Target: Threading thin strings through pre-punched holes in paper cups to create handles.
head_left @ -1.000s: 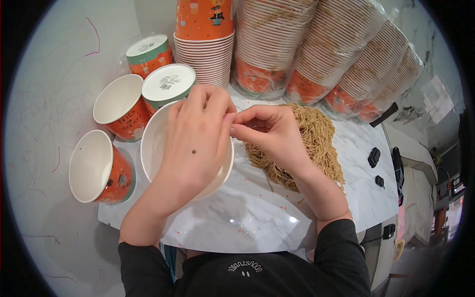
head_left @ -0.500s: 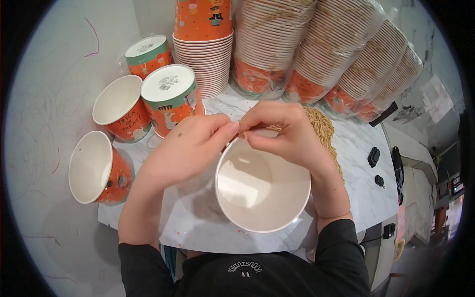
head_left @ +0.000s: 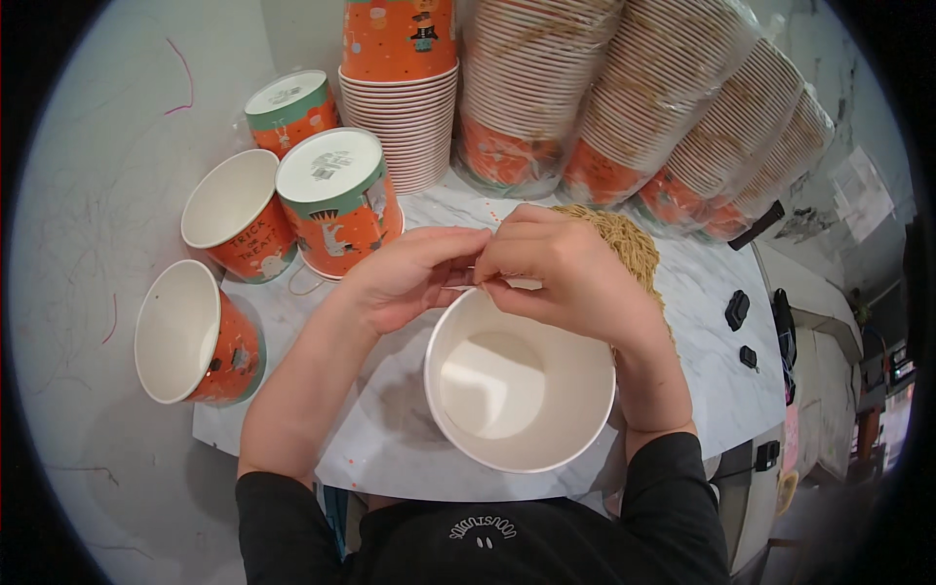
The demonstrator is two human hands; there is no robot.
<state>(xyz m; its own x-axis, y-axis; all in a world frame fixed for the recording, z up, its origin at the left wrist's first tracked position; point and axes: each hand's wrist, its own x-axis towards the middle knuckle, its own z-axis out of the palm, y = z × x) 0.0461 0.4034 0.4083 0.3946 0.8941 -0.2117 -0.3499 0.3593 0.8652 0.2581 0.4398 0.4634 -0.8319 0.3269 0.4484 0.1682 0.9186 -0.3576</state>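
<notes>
A large paper cup (head_left: 517, 390) with a white inside stands open on the marble table (head_left: 390, 439), close to my body. Both my hands meet at its far rim. My left hand (head_left: 409, 278) pinches the rim from the left. My right hand (head_left: 570, 278) pinches a thin tan cord against the same spot; the cord's end is mostly hidden by my fingers. Behind my right hand lies a pile of tan cords (head_left: 629, 244), partly covered by my wrist.
Two orange printed cups (head_left: 180, 336) (head_left: 234, 210) lie tilted at the left. Two more (head_left: 336, 195) (head_left: 292, 107) stand upside down behind them. A tall cup stack (head_left: 400, 97) and plastic-wrapped sleeves of cups (head_left: 634, 107) line the back. Small black parts (head_left: 737, 309) lie at the right edge.
The cup has moved from under my left hand at the left toward my body and now stands open. My hands have come together at its far rim with a cord.
</notes>
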